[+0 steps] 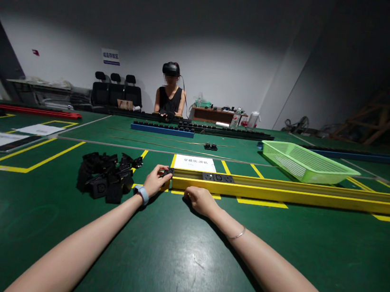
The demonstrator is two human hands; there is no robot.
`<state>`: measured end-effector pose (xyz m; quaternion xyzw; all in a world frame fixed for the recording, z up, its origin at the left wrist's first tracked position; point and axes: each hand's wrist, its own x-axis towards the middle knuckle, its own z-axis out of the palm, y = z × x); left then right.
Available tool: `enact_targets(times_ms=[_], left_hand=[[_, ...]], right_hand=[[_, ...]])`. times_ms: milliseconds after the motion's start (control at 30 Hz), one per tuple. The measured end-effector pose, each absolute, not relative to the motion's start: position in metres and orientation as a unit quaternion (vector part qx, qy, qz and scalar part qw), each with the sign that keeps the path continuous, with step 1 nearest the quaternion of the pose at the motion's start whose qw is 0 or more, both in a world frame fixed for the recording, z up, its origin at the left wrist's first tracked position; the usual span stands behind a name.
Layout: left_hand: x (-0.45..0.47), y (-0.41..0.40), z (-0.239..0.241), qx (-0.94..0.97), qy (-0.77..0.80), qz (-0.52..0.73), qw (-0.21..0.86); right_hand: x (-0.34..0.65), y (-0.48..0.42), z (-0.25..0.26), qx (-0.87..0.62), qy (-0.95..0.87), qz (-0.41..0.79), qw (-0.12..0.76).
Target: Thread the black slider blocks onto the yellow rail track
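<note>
A long yellow rail [282, 192] lies across the green table, running off to the right. My left hand [156, 180] pinches a small black module [167, 172] at the rail's left end. Beside it, my right hand [199, 199] rests curled against the rail's front side, fingers closed on the rail's edge. Two black modules [218, 178] sit in the rail's channel a little to the right. A heap of several black modules [108, 176] lies on the table just left of my left hand.
A white label sheet [194, 163] lies behind the rail. A light green basket [304, 162] stands at the back right. Across the table a person [170, 96] works at a black rail [218, 131] and a blue rail [162, 129]. Yellow lines mark the table.
</note>
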<state>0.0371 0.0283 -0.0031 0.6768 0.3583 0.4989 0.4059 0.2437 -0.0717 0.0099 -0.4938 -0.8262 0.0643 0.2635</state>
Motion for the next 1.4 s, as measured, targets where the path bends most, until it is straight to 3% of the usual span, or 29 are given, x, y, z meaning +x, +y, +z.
enact_targets(times_ms=[1400], left_hand=[[0.038, 0.018, 0.005, 0.699, 0.325, 0.474, 0.426]], right_hand=[[0.244, -0.071, 0.009, -0.499, -0.825, 0.063, 0.259]])
